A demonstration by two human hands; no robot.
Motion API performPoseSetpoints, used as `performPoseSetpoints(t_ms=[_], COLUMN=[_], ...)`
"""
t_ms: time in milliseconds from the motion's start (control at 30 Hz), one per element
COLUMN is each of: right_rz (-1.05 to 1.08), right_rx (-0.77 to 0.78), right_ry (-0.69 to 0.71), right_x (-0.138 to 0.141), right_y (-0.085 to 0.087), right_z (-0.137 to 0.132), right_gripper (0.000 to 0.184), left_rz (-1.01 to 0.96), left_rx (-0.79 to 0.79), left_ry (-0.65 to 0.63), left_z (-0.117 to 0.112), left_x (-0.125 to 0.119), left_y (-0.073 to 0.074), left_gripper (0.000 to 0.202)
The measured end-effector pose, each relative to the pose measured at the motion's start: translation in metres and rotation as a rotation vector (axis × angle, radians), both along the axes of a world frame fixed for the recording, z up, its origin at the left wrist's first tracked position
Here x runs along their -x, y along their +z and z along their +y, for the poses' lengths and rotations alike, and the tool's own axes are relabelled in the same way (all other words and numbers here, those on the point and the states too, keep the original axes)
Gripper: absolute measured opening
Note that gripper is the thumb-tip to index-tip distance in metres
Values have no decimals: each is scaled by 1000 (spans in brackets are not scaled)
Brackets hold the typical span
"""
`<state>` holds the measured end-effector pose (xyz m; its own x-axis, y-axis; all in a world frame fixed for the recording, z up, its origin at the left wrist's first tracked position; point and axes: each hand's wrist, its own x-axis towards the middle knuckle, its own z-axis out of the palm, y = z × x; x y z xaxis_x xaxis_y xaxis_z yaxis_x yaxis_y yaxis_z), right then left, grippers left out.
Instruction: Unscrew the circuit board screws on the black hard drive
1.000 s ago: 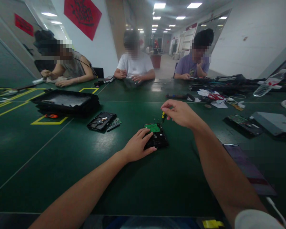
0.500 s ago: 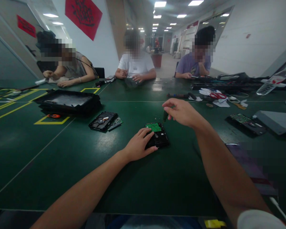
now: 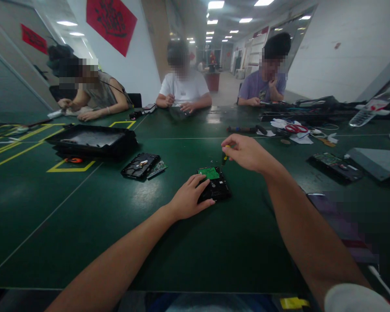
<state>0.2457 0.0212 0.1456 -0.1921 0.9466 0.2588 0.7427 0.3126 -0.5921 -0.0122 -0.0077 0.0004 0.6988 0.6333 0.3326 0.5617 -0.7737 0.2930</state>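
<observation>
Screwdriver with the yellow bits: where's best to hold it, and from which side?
Probably by its thicker yellow-and-black handle, coming from above and the right. The screwdriver stands nearly upright with that handle on top; its thin shaft points down at the black drive, which lies mostly to the left.
</observation>
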Motion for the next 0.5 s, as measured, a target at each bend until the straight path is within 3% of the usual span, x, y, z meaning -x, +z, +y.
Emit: performPoseSetpoints(t_ms=[200, 500], right_rz=[-47, 58], right_rx=[-37, 42], right_ry=[83, 28], right_x=[2, -1], right_y=[2, 0], right_z=[-2, 1], right_gripper=[21, 15], left_rz=[0, -17], left_rx=[-6, 5], left_ry=[3, 9], left_z=[-1, -1], left_x=[-1, 0], left_y=[1, 1], left_gripper=[75, 71])
